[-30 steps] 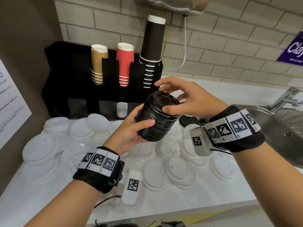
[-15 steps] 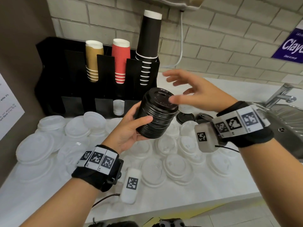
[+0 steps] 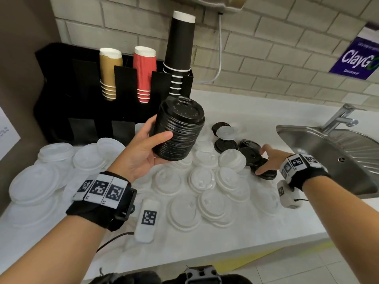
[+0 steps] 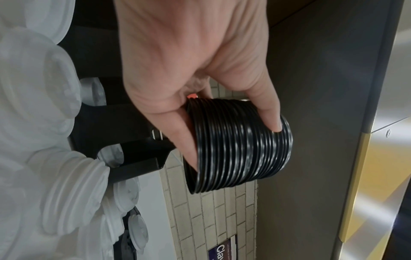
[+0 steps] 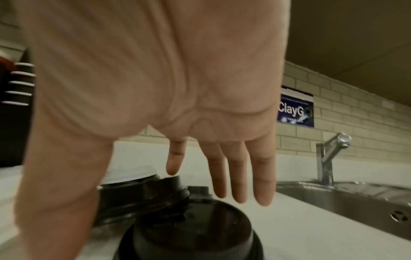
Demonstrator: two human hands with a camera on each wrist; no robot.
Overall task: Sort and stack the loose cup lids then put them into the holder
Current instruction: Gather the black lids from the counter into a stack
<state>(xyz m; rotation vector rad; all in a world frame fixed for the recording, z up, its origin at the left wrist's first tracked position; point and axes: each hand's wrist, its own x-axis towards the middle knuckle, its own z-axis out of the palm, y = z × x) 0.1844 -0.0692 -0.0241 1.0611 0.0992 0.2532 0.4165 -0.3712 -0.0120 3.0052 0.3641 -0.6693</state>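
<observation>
My left hand (image 3: pixel 146 147) grips a tall stack of black lids (image 3: pixel 179 130), tilted, above the counter in front of the black holder (image 3: pixel 55 89); the thumb lies across the stack's side. The left wrist view shows the same stack of black lids (image 4: pixel 240 146) between thumb and fingers of the left hand (image 4: pixel 195 79). My right hand (image 3: pixel 266 159) is low over loose black lids (image 3: pixel 249 145) by the sink, with its straight fingers (image 5: pixel 239 176) spread above one black lid (image 5: pixel 193 234). Many white lids (image 3: pixel 203 179) cover the counter.
The holder carries brown cups (image 3: pixel 109 72), red cups (image 3: pixel 144 72) and black cups (image 3: pixel 180 48). A steel sink (image 3: pixel 332 146) with a tap (image 3: pixel 340 117) lies at the right. A purple sign (image 3: pixel 357 58) hangs on the brick wall. The counter edge (image 3: pixel 225 253) runs near me.
My right hand left the top of the stack and dropped right and down to the loose black lids by the sink. The left hand still holds the stack.
</observation>
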